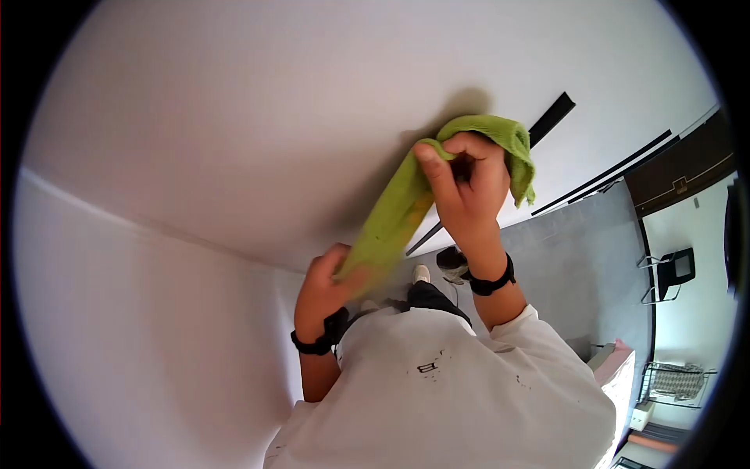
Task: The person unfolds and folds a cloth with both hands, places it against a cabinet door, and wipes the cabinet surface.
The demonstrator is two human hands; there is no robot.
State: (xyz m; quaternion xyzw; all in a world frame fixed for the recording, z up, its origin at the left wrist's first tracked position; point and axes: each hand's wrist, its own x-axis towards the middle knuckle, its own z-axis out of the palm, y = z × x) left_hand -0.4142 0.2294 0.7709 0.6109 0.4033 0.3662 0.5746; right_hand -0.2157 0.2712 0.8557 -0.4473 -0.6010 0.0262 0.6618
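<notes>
A green cloth [391, 211] stretches slantwise between my two hands in front of a white upright surface [258, 117]. My right hand [473, 184] grips its upper part with curled fingers and thumb, and a loose end hangs over the far side of that hand. Lower and to the left, my left hand [320, 289] is closed around the other end, slightly blurred. A yellowish patch shows along the cloth's lower edge. Both wrists wear black bands. The cloth's shadow falls on the white surface close behind it; whether they touch, I cannot tell.
Black strips [551, 117] run along the white surface to the right. A second white surface [180, 313] meets it on the left. Grey floor [555, 266] lies below, with a black chair [673, 268], a brown door [680, 168] and a rack [676, 383] farther right.
</notes>
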